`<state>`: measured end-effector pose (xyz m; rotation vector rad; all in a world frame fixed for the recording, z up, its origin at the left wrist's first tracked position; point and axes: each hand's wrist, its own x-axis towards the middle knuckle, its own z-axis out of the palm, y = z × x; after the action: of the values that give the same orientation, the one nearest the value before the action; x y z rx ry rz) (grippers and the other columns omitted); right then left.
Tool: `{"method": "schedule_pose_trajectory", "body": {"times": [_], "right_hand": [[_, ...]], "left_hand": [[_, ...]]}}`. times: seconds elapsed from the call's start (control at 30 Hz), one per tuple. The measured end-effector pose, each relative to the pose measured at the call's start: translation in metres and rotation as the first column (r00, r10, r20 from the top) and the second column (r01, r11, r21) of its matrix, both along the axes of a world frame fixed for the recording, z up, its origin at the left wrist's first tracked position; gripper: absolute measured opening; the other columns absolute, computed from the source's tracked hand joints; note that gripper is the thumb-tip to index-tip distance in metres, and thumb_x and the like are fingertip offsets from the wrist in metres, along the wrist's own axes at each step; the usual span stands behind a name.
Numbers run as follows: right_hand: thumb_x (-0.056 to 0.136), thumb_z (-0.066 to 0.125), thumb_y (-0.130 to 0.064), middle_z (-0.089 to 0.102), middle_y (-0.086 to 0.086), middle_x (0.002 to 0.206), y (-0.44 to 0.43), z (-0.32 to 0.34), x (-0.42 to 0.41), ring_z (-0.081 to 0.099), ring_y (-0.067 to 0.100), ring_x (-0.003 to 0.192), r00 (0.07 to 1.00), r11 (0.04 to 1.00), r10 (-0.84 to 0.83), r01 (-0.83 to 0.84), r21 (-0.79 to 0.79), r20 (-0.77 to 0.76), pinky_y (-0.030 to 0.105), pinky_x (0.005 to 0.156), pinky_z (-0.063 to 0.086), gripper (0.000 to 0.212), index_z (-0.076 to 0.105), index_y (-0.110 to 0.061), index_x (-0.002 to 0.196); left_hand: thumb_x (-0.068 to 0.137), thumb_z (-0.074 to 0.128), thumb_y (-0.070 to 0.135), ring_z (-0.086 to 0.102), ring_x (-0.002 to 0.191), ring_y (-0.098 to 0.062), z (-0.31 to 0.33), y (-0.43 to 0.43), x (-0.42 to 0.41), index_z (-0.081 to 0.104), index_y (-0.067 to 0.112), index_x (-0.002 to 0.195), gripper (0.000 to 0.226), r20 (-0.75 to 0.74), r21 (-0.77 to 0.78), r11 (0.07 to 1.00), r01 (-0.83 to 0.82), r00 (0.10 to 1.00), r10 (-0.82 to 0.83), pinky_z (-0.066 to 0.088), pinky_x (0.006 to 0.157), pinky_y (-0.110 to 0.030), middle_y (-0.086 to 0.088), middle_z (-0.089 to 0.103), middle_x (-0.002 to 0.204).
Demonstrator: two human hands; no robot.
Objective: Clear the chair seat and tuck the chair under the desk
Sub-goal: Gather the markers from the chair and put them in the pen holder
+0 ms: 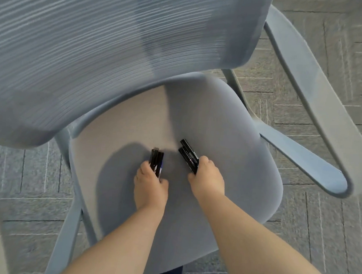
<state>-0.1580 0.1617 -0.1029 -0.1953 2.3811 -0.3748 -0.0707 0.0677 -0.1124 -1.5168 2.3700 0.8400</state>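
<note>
Head view, looking down onto a pale blue-grey office chair seat (229,129). Mesh backrest (107,47) fills upper left; right armrest (317,103) loops out over grey patterned carpet (339,231); left armrest (66,235) at lower left edge.

Both bare forearms reach in from the bottom of frame. Left hand (150,187) closed around a small bundle of black pen-like sticks (156,161), one with a blue patch; their far ends point toward the backrest. Right hand (207,178) closed around a second bundle of black sticks (188,155), angled up and to the left, tips clear of the fingers.

Both bundles sit at mid-seat, near each other but apart. Cannot tell if they touch the cushion or are just above it. Shadow of the arms falls on the seat to the left of the left hand
</note>
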Motion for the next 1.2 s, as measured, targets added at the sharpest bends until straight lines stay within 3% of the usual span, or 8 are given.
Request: {"method": "schedule_pose_trajectory", "body": {"times": [0.17,0.3,0.4,0.63,0.73,0.9,1.07,1.2], "right_hand": [[0.080,0.048,-0.016,0.053,0.003,0.075,0.022,0.011,0.004,0.049,0.028,0.065,0.958,0.952,-0.250,0.270,-0.141,0.144,0.032,0.054,0.039,0.011,0.039,-0.013,0.083],[0.076,0.051,-0.014,0.052,-0.001,0.065,0.056,0.039,0.022,0.049,0.022,0.060,0.883,0.833,-0.409,0.465,-0.301,0.231,0.032,0.056,0.042,0.009,0.046,-0.013,0.083],[0.075,0.053,-0.013,0.054,-0.004,0.064,0.097,0.075,0.044,0.048,0.011,0.054,0.835,0.735,-0.491,0.551,-0.395,0.250,0.027,0.049,0.038,0.008,0.047,-0.017,0.078],[0.077,0.055,-0.014,0.056,-0.005,0.066,0.234,0.235,0.121,0.046,0.008,0.055,0.700,0.572,-0.682,0.690,-0.444,0.210,0.022,0.050,0.037,0.005,0.053,-0.019,0.077],[0.081,0.055,-0.015,0.050,-0.005,0.064,0.298,0.301,0.150,0.044,0.010,0.055,0.607,0.499,-0.785,0.738,-0.454,0.123,0.024,0.049,0.034,0.009,0.050,-0.018,0.075],[0.082,0.055,-0.013,0.046,-0.004,0.062,0.378,0.368,0.192,0.041,0.015,0.054,0.350,0.289,-0.936,0.817,-0.499,0.030,0.027,0.048,0.033,0.014,0.048,-0.020,0.073],[0.082,0.055,-0.015,0.044,-0.006,0.059,0.417,0.408,0.240,0.041,0.014,0.053,-0.007,0.011,-0.999,0.846,-0.533,-0.031,0.027,0.048,0.031,0.022,0.042,-0.026,0.067],[0.082,0.054,-0.013,0.046,-0.004,0.060,0.429,0.431,0.294,0.047,0.023,0.063,-0.319,-0.245,-0.947,0.791,-0.561,-0.035,0.030,0.059,0.036,0.022,0.043,-0.025,0.067]], "left_hand": [[0.080,0.052,0.004,0.056,0.085,-0.039,0.008,0.002,0.002,0.044,0.007,0.107,0.028,-0.111,0.106,0.994,-0.030,0.993,0.042,0.044,0.066,-0.040,-0.017,0.060,0.098],[0.079,0.054,0.004,0.048,0.065,-0.030,0.038,0.043,-0.003,0.041,0.015,0.091,0.020,-0.228,0.188,0.982,0.034,0.974,0.009,0.035,0.058,-0.034,-0.001,0.050,0.071],[0.079,0.055,0.003,0.046,0.059,-0.022,0.076,0.088,0.000,0.040,0.020,0.085,0.024,-0.286,0.218,0.971,0.094,0.958,-0.029,0.032,0.053,-0.033,0.006,0.047,0.066],[0.078,0.055,0.000,0.045,0.050,-0.005,0.226,0.212,0.050,0.041,0.030,0.078,0.033,-0.462,0.380,0.821,0.425,0.857,-0.230,0.035,0.047,-0.022,0.007,0.048,0.060],[0.077,0.055,-0.004,0.043,0.049,-0.014,0.281,0.266,0.068,0.042,0.027,0.075,0.033,-0.493,0.428,0.730,0.533,0.815,-0.305,0.038,0.052,-0.033,0.004,0.046,0.059],[0.080,0.052,0.001,0.041,0.052,-0.024,0.344,0.352,0.073,0.044,0.027,0.079,0.028,-0.562,0.457,0.457,0.763,0.646,-0.517,0.036,0.051,-0.040,-0.002,0.046,0.062],[0.078,0.055,0.004,0.039,0.037,-0.006,0.384,0.424,0.074,0.044,0.035,0.076,0.033,-0.668,0.365,0.096,0.926,0.332,-0.665,0.036,0.037,-0.021,0.003,0.047,0.058],[0.078,0.056,0.004,0.043,0.049,-0.017,0.411,0.469,0.100,0.045,0.035,0.075,0.033,-0.692,0.318,-0.194,0.928,0.087,-0.717,0.035,0.042,-0.027,0.003,0.047,0.059]]}}
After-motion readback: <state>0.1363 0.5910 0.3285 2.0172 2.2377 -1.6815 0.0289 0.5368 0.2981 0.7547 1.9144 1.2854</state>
